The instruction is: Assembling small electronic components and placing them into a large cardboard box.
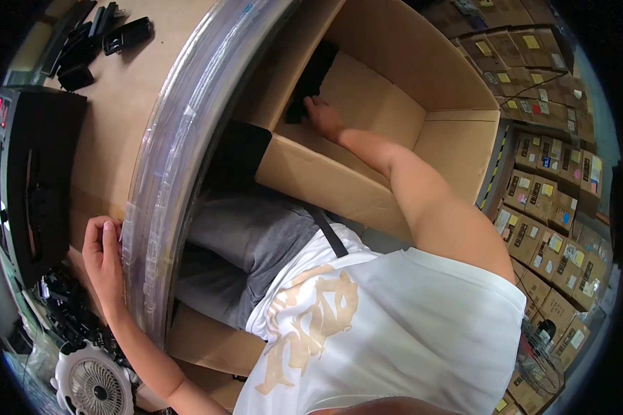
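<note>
Black material [317, 75] lies inside an open cardboard carton [325, 176], along the left part of its interior; whether it is one piece or several cannot be told. The right hand [323, 119] reaches over the carton's near wall, its grip partly closed, with bent fingers at the material's near end; whether they have hold of it cannot be told. The left hand [102, 252] is loosely curled beside the clear plastic edging [180, 138] of the tabletop [163, 52]; any object within it is hidden. Farther left are black devices [128, 36] at the far end and a white fan [93, 387] at the near end. Stacked cartons [533, 187] stand at right. The step in hand appears to be reaching into the carton; the next move probably calls for a secure pinch and clearance from the wall.
</note>
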Motion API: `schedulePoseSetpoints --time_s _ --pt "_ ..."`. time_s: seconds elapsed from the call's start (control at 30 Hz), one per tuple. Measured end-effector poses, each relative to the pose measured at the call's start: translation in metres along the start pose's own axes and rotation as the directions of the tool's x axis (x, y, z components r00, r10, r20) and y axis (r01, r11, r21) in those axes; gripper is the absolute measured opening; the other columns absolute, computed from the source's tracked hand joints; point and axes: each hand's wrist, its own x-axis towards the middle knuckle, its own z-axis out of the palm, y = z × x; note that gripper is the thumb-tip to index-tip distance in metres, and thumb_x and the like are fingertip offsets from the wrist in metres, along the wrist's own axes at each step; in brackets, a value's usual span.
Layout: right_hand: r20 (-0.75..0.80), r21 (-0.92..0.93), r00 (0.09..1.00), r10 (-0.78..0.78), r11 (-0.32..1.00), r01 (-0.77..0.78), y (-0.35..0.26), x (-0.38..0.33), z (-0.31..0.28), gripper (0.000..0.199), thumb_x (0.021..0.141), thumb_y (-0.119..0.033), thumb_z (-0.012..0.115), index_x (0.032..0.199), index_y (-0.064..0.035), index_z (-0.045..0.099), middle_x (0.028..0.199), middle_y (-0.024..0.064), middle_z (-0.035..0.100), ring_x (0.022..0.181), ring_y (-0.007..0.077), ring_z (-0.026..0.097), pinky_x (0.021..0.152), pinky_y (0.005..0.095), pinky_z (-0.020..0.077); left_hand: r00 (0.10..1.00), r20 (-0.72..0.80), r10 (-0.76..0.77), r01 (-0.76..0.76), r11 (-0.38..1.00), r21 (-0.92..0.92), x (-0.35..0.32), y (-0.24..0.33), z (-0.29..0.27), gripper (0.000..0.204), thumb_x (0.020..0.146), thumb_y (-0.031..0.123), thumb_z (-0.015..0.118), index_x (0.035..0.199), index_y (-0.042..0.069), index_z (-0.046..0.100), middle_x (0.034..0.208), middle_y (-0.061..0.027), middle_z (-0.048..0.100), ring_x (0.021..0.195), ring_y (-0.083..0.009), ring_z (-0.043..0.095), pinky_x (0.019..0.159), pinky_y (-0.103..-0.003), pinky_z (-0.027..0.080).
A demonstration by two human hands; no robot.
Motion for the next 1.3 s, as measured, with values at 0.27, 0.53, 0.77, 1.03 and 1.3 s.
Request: schedulePoseSetpoints --time_s 0.27,0.53,0.77,1.03,1.3 --pt "0.177 -0.039 0.977 -0.116 0.991 0.125 -0.023 0.021 -0.002 0.030 0.088 -0.024 0.059 0.114 -0.0096 0.057 0.103 0.0183 0.067 0.079 0.0428 0.064 0.068 0.0503 0.0511 1.000 -0.004 0.000 0.000 0.999 -0.033 0.000 -0.003 0.002 0.016 0.103 0.016 0.050 0.095 0.006 0.058 0.079 0.0034 0.050 0.065 -0.0042 0.036 0.059 -0.018 0.028" --pt "0.206 -0.052 0.943 -0.260 0.960 0.276 -0.015 0.014 -0.011 0.025 0.091 -0.021 0.052 0.112 -0.0101 0.060 0.102 0.0159 0.069 0.079 0.0409 0.065 0.068 0.0484 0.0511 1.000 -0.001 0.006 -0.006 1.000 -0.030 0.000 0.001 0.003 0.016 0.103 0.017 0.050 0.095 0.006 0.058 0.079 0.0036 0.050 0.066 -0.0044 0.036 0.060 -0.018 0.029" --pt "0.148 0.057 0.933 -0.328 0.945 0.323 0.000 0.029 0.000 0.024 0.092 -0.023 0.051 0.107 -0.0094 0.064 0.102 0.0133 0.070 0.079 0.0389 0.064 0.068 0.0474 0.0511 1.000 0.002 -0.001 0.001 0.999 -0.034 0.002 0.004 0.006 0.016 0.103 0.017 0.050 0.095 0.006 0.058 0.079 0.0035 0.051 0.067 -0.0045 0.037 0.060 -0.018 0.029" --pt "0.258 -0.076 0.893 -0.368 0.914 0.399 -0.029 0.034 -0.036 0.033 0.090 -0.031 0.059 0.111 -0.0074 0.065 0.088 0.0173 0.070 0.063 0.0410 0.062 0.057 0.0483 0.0478 0.997 -0.073 -0.021 0.017 0.999 -0.045 -0.003 0.007 0.004 0.015 0.101 0.016 0.052 0.095 0.005 0.059 0.080 0.0012 0.056 0.067 -0.0056 0.042 0.061 -0.018 0.033" --pt "-0.742 0.143 0.649 -0.169 0.906 0.399 -0.084 0.035 -0.256 0.018 0.083 -0.006 0.066 0.072 -0.0049 0.052 0.060 0.0046 0.048 0.052 0.0195 0.038 0.052 0.0314 0.0395 0.999 -0.012 -0.052 0.050 0.995 -0.080 0.001 0.011 -0.001 0.017 0.095 0.015 0.054 0.087 0.003 0.061 0.068 -0.0030 0.061 0.061 -0.0128 0.052 0.059 -0.025 0.042"
